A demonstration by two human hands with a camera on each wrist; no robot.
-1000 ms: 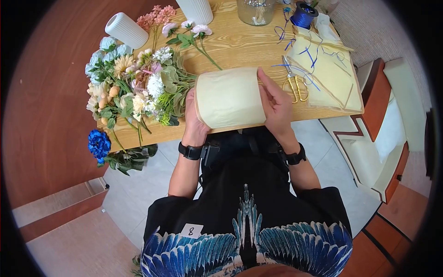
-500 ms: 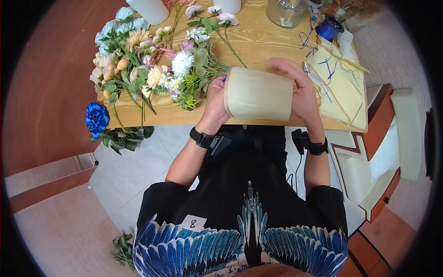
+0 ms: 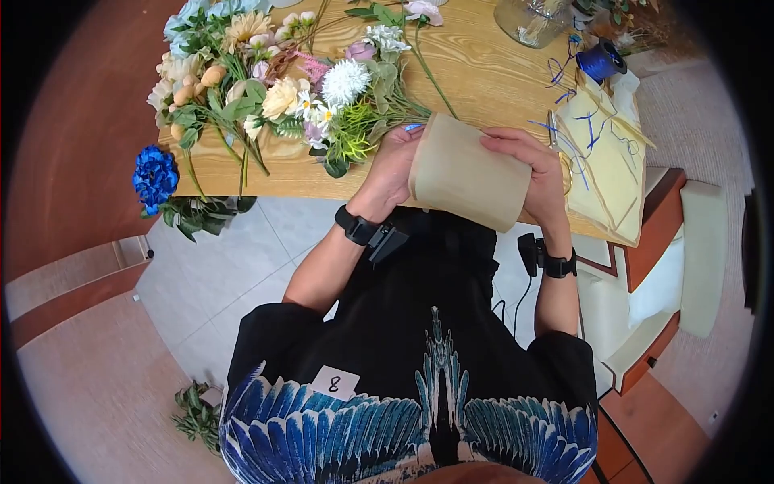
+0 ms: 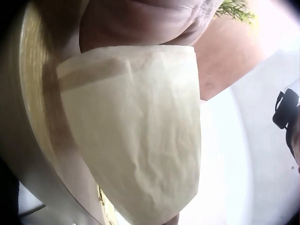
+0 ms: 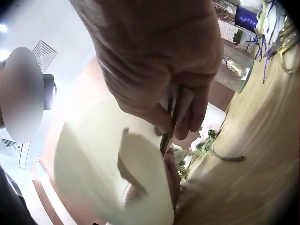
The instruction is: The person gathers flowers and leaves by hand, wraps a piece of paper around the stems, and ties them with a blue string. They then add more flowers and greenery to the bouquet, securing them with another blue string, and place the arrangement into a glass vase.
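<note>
Cream paper (image 3: 469, 173): left hand (image 3: 390, 171) gripping one end, right hand (image 3: 542, 176) pinching other; keep edges even, tension gentle.

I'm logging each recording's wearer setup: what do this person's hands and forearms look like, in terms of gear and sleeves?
The left hand and right hand wear no gloves. Each wrist has a black band with a dark, boxy module. A thin black cable hangs below the right one. The black sleeves are short.
</note>
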